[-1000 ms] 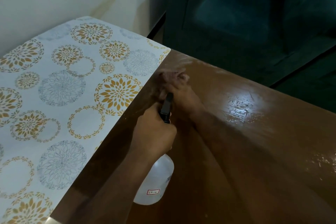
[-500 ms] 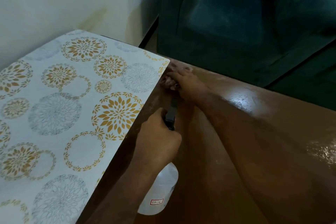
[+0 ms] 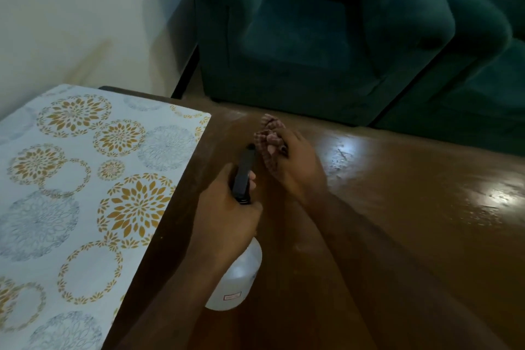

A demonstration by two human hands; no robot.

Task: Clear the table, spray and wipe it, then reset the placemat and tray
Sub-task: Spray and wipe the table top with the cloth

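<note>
We find the left hand (image 3: 227, 217) wrapped around the neck of a spray bottle (image 3: 237, 278), fingers closed about the black spray head (image 3: 243, 176), which points away from the person toward the far edge of the table. The bottle's clear body hangs below the fist, tilted toward the person, and a small red-bordered label (image 3: 232, 297) shows near its base; we cannot tell whether the base touches the table. The right hand (image 3: 292, 163) lies just beyond and to the right of the left hand, its forearm crossing close beside the bottle. It is closed on a bunched checked cloth (image 3: 265, 139), which protrudes from the fist on its far side and rests against the brown wooden table (image 3: 397, 207). The nozzle tip sits just beside the cloth; contact between them cannot be confirmed.

To the left of both hands, a placemat (image 3: 85, 193) printed with gold and grey floral circles lies flat on the table, its right edge near the left hand but apart from it. To the right of the right hand, we note wet, glossy patches (image 3: 500, 196) on the wood. Beyond the hands, past the table's far edge, stands a dark green armchair (image 3: 326, 37), well apart from them.
</note>
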